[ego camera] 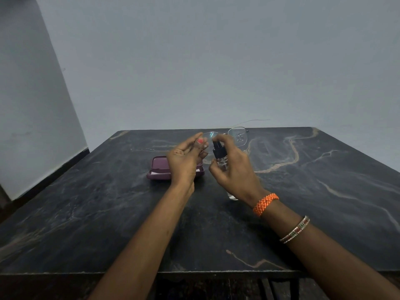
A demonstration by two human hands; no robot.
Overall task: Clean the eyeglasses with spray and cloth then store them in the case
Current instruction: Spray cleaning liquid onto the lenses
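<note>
Head view: the eyeglasses (225, 138) are being held above the far middle of the dark marbled surface (108, 213) by the left hand (187, 158). The grip of that hand is being kept clamped on the frame at the rim of the lens on the left of the view, with the thumb, its nail painted red, set against the near face and the fingers curled behind. The other lens is being left free of the grip, projecting to the right past the right hand, and droplets are being shown on its glass. One thin temple arm is being carried up and to the right against the wall (216, 61); the other is being trailed to the left, low over the surface.

A small clear spray bottle (220, 158) with a black pump head is being gripped by the right hand (234, 169), fingers curled round the body and a finger resting on top of the pump. The nozzle is being held just beside the gripped lens.

A purple case (158, 169) is lying open on the surface, beneath and behind the left hand, partly hidden by it. A clear cap (232, 196) is standing on the surface under the right wrist. An orange braided band (265, 203) and thin bangles (295, 229) are being worn on the right forearm.
</note>
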